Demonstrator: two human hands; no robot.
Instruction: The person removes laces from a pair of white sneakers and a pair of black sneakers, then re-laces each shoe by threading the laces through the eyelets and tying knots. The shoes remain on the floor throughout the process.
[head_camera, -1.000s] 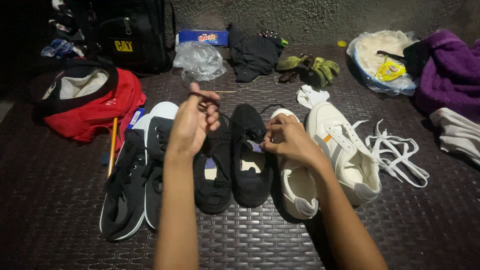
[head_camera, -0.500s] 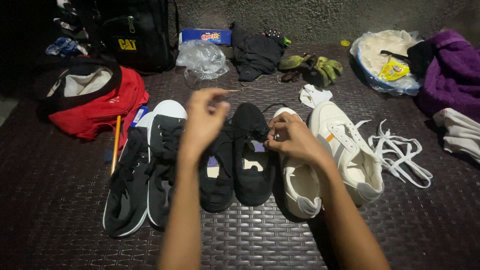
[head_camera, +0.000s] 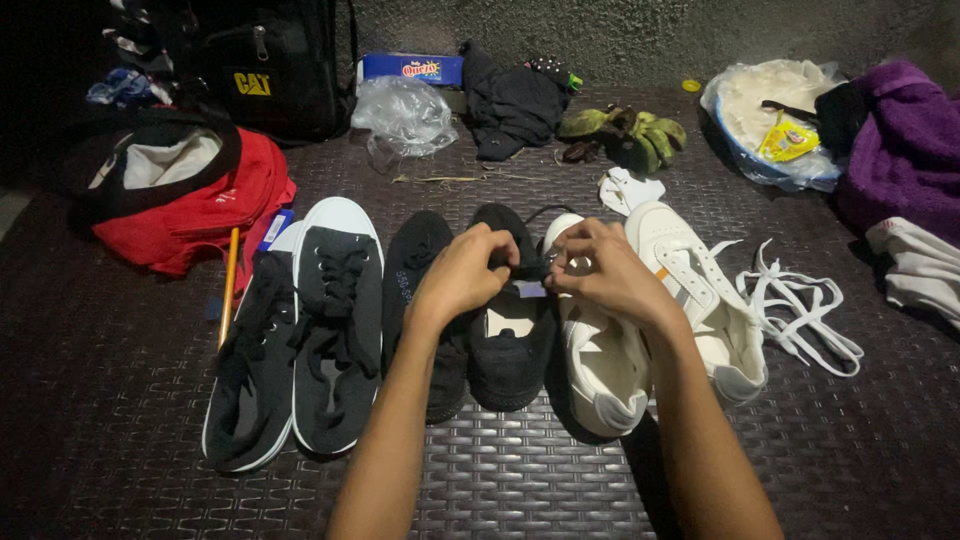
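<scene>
- On the dark woven mat (head_camera: 520, 470), both hands met over the right one of two black slip-on shoes (head_camera: 508, 330).
- That shoe lay in the middle of the shoe row, between its black partner (head_camera: 415, 270) and a white sneaker (head_camera: 600, 370).
- The left hand (head_camera: 462, 275) had its fingers curled and pressed together on the top of the shoe, near the opening.
- The right hand (head_camera: 605, 272) pinched the same spot from the other side; I could not tell if a lace was between the fingers.
- It looked like the step of fixing the top of this shoe, about midway.
- I think the next move called for small, careful finger work, with one hand keeping the shoe from sliding.
- Counted shoes: two black sneakers with white edges (head_camera: 335, 330), two black slip-ons, two white sneakers. That made six.
- Counted other things: one loose white lace (head_camera: 800, 310), one yellow pencil (head_camera: 227, 285), one red bag (head_camera: 200, 205), one black backpack (head_camera: 270, 70), one purple cloth (head_camera: 900, 140).
</scene>
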